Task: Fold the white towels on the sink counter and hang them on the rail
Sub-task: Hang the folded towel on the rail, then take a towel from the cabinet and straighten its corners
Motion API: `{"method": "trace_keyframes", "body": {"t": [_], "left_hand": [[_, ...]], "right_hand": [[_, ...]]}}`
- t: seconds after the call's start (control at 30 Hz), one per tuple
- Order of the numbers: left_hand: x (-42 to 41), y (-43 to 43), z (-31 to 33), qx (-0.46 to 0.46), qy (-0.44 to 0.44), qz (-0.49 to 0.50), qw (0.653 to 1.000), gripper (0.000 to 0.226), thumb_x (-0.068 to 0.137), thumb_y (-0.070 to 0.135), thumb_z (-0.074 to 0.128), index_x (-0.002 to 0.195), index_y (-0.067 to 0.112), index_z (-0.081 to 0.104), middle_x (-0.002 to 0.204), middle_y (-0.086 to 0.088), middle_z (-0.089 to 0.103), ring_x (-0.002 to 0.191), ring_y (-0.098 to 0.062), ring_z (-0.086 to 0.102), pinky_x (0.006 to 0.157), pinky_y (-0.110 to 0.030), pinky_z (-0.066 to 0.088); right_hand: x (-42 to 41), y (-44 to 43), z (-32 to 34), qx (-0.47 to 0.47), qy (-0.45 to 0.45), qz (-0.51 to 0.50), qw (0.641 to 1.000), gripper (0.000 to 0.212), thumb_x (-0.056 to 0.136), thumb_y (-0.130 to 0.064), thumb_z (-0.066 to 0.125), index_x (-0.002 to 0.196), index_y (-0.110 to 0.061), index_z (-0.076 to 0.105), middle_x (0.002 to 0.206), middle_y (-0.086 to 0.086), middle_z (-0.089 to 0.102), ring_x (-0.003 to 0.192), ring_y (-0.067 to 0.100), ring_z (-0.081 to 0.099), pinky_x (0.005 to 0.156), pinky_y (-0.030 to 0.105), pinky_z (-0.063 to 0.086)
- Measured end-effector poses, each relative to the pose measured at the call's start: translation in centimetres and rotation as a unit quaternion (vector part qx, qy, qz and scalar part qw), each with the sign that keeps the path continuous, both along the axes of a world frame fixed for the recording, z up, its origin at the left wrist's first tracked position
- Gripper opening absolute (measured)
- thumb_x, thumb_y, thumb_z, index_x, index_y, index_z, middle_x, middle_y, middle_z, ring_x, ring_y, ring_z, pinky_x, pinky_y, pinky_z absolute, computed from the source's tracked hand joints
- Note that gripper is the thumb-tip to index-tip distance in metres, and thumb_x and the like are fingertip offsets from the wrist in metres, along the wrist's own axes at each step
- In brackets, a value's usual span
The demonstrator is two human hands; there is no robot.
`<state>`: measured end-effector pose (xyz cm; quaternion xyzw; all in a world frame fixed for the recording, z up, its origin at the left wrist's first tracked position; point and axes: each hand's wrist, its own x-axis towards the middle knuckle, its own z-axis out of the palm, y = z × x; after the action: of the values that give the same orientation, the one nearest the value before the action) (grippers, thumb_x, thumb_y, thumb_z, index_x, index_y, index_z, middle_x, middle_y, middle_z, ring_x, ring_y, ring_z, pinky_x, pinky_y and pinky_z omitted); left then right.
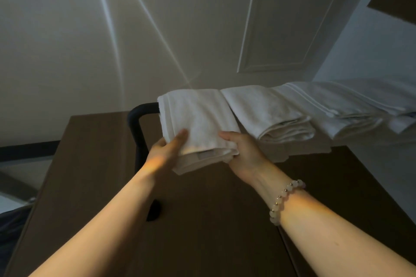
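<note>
A bead bracelet circles the right wrist, and both forearms reach up across a brown panel. The left hand grasps the lower left corner of the folded white towel, one digit flat on its face and the others hidden behind. The right hand grips the lower right corner, thumb on front and fingers under the hem. The towel drapes over the dark rail just inside its bare curved left end. Its right edge touches a second towel. A third towel overlaps that one. Beyond them rises a pale wall.
</note>
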<state>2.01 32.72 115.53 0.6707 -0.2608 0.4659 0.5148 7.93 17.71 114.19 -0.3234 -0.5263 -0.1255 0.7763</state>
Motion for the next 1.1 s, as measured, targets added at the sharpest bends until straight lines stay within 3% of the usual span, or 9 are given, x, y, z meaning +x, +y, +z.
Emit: {"method": "trace_keyframes", "body": {"t": [0.17,0.27,0.37,0.53,0.7,0.8,0.9,0.97,1.1], "left_hand": [[0.5,-0.5,-0.6,-0.032,-0.048,0.02,0.998,0.053,0.086,0.041,0.06,0.13,0.015,0.048,0.112,-0.004,0.062,0.093,-0.019,0.062,0.075,-0.031,0.049],[0.4,-1.0,-0.8,-0.055,-0.077,0.029,0.995,0.047,0.089,0.033,0.059,0.13,0.012,0.049,0.116,-0.006,0.062,0.087,-0.016,0.06,0.073,-0.027,0.046],[-0.1,-1.4,-0.6,-0.069,-0.092,0.042,0.992,0.041,0.09,0.026,0.058,0.128,0.012,0.051,0.105,-0.003,0.06,0.078,-0.01,0.056,0.064,-0.022,0.043],[-0.7,-1.8,-0.2,-0.118,-0.064,0.029,0.991,0.032,0.087,0.025,0.06,0.117,0.014,0.059,0.106,-0.007,0.063,0.09,-0.02,0.06,0.08,-0.03,0.046],[-1.0,-1.9,-0.6,-0.125,-0.031,-0.007,0.992,0.029,0.087,0.028,0.061,0.113,0.015,0.057,0.098,-0.005,0.064,0.084,-0.019,0.061,0.078,-0.032,0.047],[-1.2,-1.5,-0.5,-0.116,-0.026,0.006,0.993,0.038,0.085,0.032,0.063,0.117,0.013,0.058,0.103,-0.006,0.066,0.092,-0.021,0.063,0.08,-0.033,0.048],[-1.4,-1.5,-0.4,-0.113,-0.027,0.026,0.993,0.044,0.082,0.034,0.066,0.119,0.01,0.06,0.108,-0.011,0.067,0.095,-0.025,0.064,0.08,-0.035,0.051],[-1.6,-1.8,-0.4,-0.119,-0.023,0.036,0.992,0.043,0.081,0.035,0.067,0.116,0.01,0.061,0.109,-0.013,0.066,0.098,-0.028,0.063,0.088,-0.041,0.051],[-1.9,-2.8,-1.2,-0.117,-0.029,0.066,0.991,0.034,0.087,0.036,0.061,0.114,0.016,0.059,0.108,-0.005,0.063,0.097,-0.022,0.06,0.096,-0.039,0.047]], "right_hand": [[-0.2,0.0,-0.3,-0.013,-0.007,-0.002,1.0,0.034,0.086,-0.004,0.055,0.12,-0.002,0.058,0.121,0.015,0.063,0.11,0.028,0.06,0.101,0.037,0.045],[-0.4,-0.5,-0.5,-0.025,-0.012,-0.021,0.999,0.032,0.089,-0.004,0.054,0.12,0.0,0.057,0.112,0.013,0.065,0.093,0.022,0.064,0.081,0.024,0.054],[-0.7,-0.6,-0.6,-0.047,-0.004,-0.04,0.998,0.023,0.089,-0.008,0.055,0.11,-0.002,0.061,0.089,0.006,0.067,0.07,0.012,0.065,0.058,0.016,0.052],[-0.5,-0.2,-0.7,-0.043,0.01,-0.064,0.997,0.009,0.088,-0.01,0.057,0.092,-0.006,0.065,0.082,0.005,0.067,0.074,0.014,0.063,0.077,0.022,0.049],[-0.7,-0.2,-0.7,-0.051,0.016,-0.078,0.996,0.014,0.088,-0.015,0.058,0.094,-0.006,0.066,0.08,0.003,0.069,0.09,0.018,0.062,0.096,0.031,0.043],[-0.8,-0.1,-0.6,-0.053,0.024,-0.083,0.995,0.022,0.087,-0.016,0.06,0.103,-0.003,0.066,0.084,0.003,0.07,0.106,0.023,0.061,0.108,0.037,0.037],[-1.5,0.1,-0.6,-0.053,0.033,-0.093,0.994,0.043,0.078,-0.024,0.066,0.114,-0.001,0.063,0.102,0.008,0.069,0.116,0.026,0.057,0.11,0.042,0.034],[-1.8,0.2,-0.7,-0.037,0.038,-0.091,0.994,0.054,0.071,-0.026,0.069,0.119,-0.001,0.059,0.114,0.01,0.066,0.114,0.025,0.058,0.108,0.043,0.038],[-1.9,0.3,-1.3,-0.018,0.046,-0.124,0.991,0.035,0.087,-0.018,0.064,0.119,-0.009,0.055,0.118,0.006,0.062,0.113,0.023,0.057,0.105,0.041,0.041]]}}
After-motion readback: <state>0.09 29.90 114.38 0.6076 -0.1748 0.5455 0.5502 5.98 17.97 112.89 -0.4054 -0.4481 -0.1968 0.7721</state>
